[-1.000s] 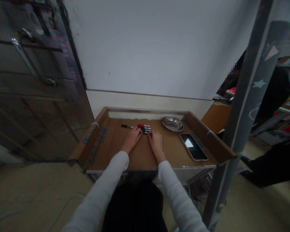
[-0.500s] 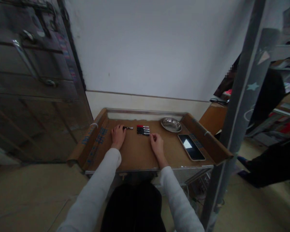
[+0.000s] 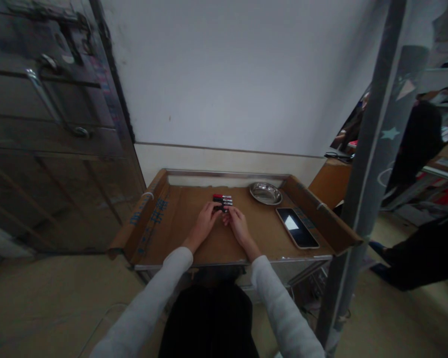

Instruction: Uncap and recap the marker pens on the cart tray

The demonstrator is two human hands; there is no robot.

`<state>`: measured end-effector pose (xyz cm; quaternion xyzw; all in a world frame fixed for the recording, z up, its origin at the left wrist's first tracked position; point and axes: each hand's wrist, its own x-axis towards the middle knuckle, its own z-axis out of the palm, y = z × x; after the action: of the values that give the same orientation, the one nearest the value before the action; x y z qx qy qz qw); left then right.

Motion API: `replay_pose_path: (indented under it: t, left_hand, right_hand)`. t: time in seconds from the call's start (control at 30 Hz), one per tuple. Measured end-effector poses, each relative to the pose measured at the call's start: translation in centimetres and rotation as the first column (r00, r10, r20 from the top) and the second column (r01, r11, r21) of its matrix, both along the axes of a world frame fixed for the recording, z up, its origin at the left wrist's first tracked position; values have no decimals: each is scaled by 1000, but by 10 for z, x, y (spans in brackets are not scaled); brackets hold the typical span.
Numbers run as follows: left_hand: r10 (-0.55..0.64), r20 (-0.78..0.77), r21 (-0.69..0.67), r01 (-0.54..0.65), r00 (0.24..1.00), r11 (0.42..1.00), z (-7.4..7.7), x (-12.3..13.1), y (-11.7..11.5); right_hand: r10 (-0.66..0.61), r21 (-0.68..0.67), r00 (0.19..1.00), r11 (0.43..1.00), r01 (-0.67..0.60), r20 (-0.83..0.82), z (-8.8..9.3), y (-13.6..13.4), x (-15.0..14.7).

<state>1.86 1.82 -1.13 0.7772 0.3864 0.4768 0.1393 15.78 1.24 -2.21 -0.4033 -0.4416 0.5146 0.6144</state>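
Observation:
Several markers lie side by side in a row on the cardboard surface, a red marker [image 3: 222, 196] farthest from me and dark ones nearer. At the near side of the row, my left hand [image 3: 204, 221] is closed on the left end of a black marker [image 3: 220, 208], partly hidden by the fingers. My right hand [image 3: 239, 223] has its fingers pinched at that marker's right end, close to the left fingertips. Both wrists rest low over the cardboard.
A round steel dish [image 3: 266, 193] sits at the back right of the cardboard-lined table [image 3: 179, 238]. Nearer me lies a phone [image 3: 297, 228]. Raised cardboard sides flank the table. A grey post [image 3: 371, 149] stands at right, with people's dark clothing beyond.
My left hand has moved right with the black marker, from the left side of the cardboard to the near side of the row. My right hand has shifted slightly and now meets the marker's end.

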Motion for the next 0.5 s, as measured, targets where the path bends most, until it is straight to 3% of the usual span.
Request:
replay_pose_path:
  t: [0.1, 0.17, 0.33, 0.5]
  left_hand:
    - [47, 114, 36, -51, 992, 998, 3, 5, 1]
    - [25, 93, 73, -32, 995, 997, 5, 5, 0]
    - [-3, 43, 124, -3, 999, 992, 4, 4, -2]
    - [94, 152, 80, -107, 984, 991, 4, 0, -1]
  right_hand:
    - [81, -73, 975, 993, -98, -205, -1, -1, 4]
    - [118, -109, 956, 982, -151, -267, -1, -2, 5]
    - [139, -121, 938, 975, -185, -318, 2, -3, 4]
    - [137, -123, 948, 976, -178, -288, 5, -3, 7]
